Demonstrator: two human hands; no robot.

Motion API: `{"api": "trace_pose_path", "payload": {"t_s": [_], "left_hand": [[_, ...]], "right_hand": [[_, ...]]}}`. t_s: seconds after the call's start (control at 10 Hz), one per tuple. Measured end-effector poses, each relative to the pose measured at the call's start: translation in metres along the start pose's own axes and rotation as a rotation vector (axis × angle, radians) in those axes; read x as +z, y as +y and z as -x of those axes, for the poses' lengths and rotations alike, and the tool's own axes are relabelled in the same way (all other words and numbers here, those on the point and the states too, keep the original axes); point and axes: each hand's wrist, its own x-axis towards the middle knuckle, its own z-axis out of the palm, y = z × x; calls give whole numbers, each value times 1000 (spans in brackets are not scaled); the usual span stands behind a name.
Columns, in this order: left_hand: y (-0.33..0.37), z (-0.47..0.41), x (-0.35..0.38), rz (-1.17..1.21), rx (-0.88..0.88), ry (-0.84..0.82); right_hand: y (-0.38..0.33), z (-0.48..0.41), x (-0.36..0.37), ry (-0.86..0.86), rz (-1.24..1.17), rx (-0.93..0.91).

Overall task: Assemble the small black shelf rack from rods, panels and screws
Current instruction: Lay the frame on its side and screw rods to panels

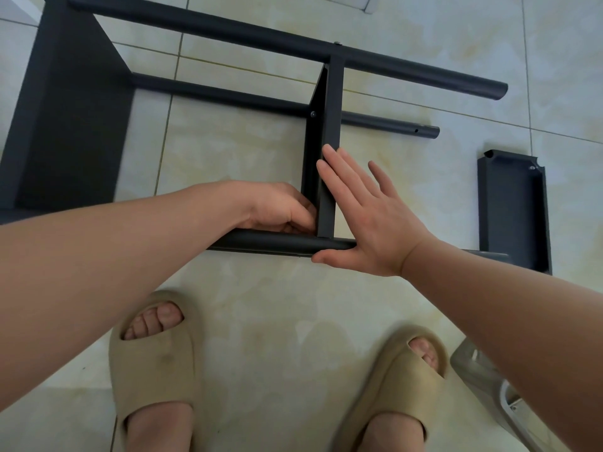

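Head view: left hand (284, 210) grips panel (332, 109), right hand (368, 220) presses it.

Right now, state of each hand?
Left hand: fingers curled at the shelf panel corner; cannot tell what they hold.
Right hand: open, flat against that panel.

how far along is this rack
Done: the end panel and middle panel sit on the rods, with screws showing at two joints. In hand: the right hand presses flat on the middle panel while the left hand curls its fingers at the joint with the near rod. Left: the loose panel lies on the floor, unfitted.
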Motion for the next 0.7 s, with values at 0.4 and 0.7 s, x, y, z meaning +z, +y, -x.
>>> {"api": "trace_pose_path", "payload": {"t_s": [0.4,0.7], "left_hand": [[2,1,-2,51,9,-50],[-1,-2,-1,16,-22,-28]], "right_hand": [[0,0,-1,2,2,-1],[-1,0,-1,-13,2,4]]}}
